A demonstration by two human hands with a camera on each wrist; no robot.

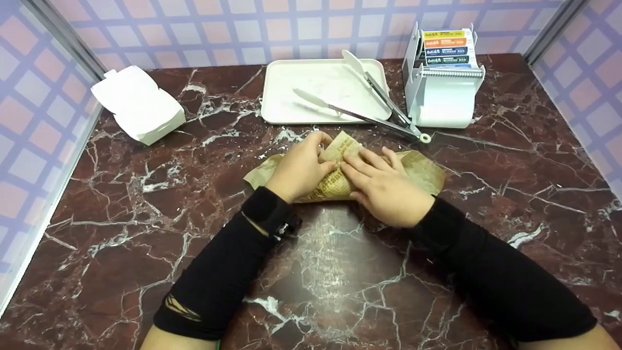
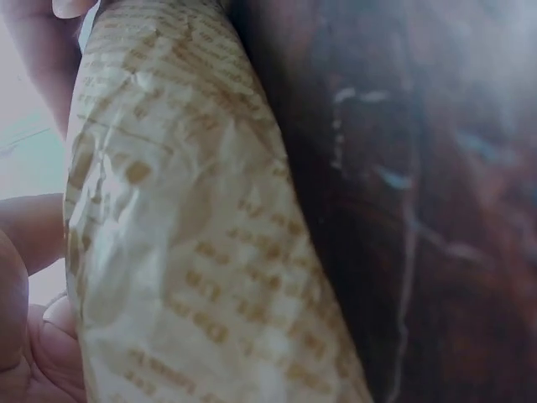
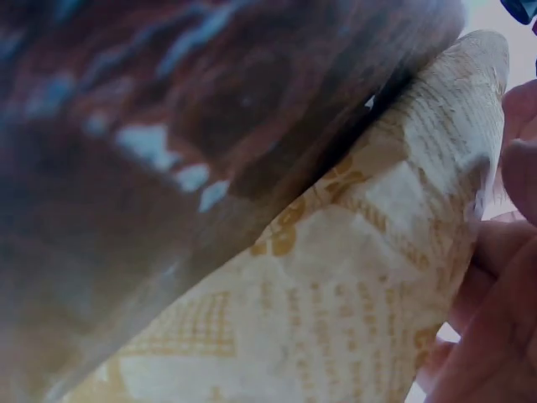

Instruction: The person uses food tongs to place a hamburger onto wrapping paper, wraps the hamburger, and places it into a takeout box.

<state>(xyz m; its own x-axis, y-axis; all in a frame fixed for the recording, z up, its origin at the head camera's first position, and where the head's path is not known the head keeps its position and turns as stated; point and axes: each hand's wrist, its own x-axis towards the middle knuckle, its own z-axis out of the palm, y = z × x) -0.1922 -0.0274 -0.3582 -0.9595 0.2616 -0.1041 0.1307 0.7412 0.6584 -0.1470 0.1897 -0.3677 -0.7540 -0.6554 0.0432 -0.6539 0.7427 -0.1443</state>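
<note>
Near the middle of the dark red, white-veined bench (image 1: pixel 335 282) lay a brown printed paper wrapper (image 1: pixel 326 188), a rounded bundle stretched from nine to three o'clock, its pointed flap (image 1: pixel 343 142) rising toward twelve. On the nine o'clock side, the bare left hand's (image 1: pixel 300 167) grip pinched the flap's edge between thumb and finger. On the four o'clock side, the bare right hand's (image 1: pixel 386 187) grip was spread, its nearly straight fingers pressing the paper. From the bundle, a white rectangular tray (image 1: pixel 316 78) sat at twelve o'clock, with splayed metal tongs (image 1: pixel 374 122) with pale tips across it; a white label dispenser (image 1: pixel 446 99) stood between one and two, and an open white cardboard box (image 1: pixel 163 130) near ten.
</note>
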